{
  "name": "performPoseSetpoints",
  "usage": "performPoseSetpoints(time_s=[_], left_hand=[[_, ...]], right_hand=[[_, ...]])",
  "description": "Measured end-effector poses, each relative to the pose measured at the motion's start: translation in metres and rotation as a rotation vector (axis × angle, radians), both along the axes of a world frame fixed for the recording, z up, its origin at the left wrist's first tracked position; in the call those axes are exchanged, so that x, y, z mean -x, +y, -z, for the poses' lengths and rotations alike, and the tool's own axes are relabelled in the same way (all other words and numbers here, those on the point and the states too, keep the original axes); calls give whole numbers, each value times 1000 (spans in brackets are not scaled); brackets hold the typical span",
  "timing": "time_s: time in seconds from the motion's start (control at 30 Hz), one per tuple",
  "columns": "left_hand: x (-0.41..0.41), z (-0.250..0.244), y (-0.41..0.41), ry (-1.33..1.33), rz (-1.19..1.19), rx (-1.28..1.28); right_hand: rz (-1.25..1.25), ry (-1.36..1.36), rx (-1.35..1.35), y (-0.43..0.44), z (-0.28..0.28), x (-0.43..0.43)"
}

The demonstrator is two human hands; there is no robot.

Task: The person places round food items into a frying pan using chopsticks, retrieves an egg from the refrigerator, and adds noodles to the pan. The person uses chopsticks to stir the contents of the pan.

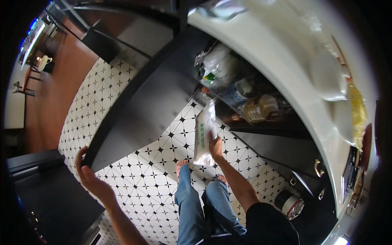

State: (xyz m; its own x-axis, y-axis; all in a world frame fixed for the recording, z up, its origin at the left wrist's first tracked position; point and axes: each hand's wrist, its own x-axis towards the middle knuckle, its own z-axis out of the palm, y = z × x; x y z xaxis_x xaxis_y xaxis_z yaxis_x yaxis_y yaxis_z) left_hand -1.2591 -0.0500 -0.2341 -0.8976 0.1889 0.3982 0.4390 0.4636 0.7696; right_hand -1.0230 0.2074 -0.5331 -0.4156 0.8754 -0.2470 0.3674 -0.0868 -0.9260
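My left hand [92,180] grips the outer edge of a dark cabinet door [147,107], which stands swung out over the tiled floor. A long white plastic package [202,131] with green writing is held in my right hand [216,147], above the floor and just outside the cabinet opening. My fingers behind the package are hidden. Inside the cabinet, clear plastic bags [219,61] sit on the far side. Nearer are a clear container with a blue label [242,88] and a bottle with a yellowish label [260,107], both blurred.
A pale countertop [275,52] curves above the cabinet, with white bowls [330,76] on it. Dark drawers with brass handles [318,167] are at right, near a cylindrical bin [289,203] on the floor. A black appliance or cabinet [52,196] stands at lower left.
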Motion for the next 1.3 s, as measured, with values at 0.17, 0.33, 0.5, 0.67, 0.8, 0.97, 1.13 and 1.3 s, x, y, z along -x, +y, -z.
performPoseSetpoints(time_s=[0.17, 0.33, 0.5, 0.67, 0.8, 0.97, 1.13, 1.3], left_hand=[[-12, -25, -3, -239, 164, -30], [-29, -63, -2, -421, 197, 12], [-39, -101, 15, 26, 105, 472], [-98, -190, 138, -352, 601, -6], [-110, -223, 248, -1033, 841, -215], [-117, -169, 357, -1644, 899, -123], [-162, -200, 422, -1832, 748, -328], [-159, -195, 459, -1853, 924, -260]], right_hand=[[-207, -120, -166, -46, -120, -54], [-314, -83, -142, -64, -283, -84], [-241, -43, -60, -60, -442, -100], [-278, -42, -227, -33, -538, -129], [-267, -47, -562, -22, -573, -163], [-272, -137, -513, -1, -596, -210], [-273, -93, -585, 19, -597, -242], [-310, -124, -533, 44, -602, -249]])
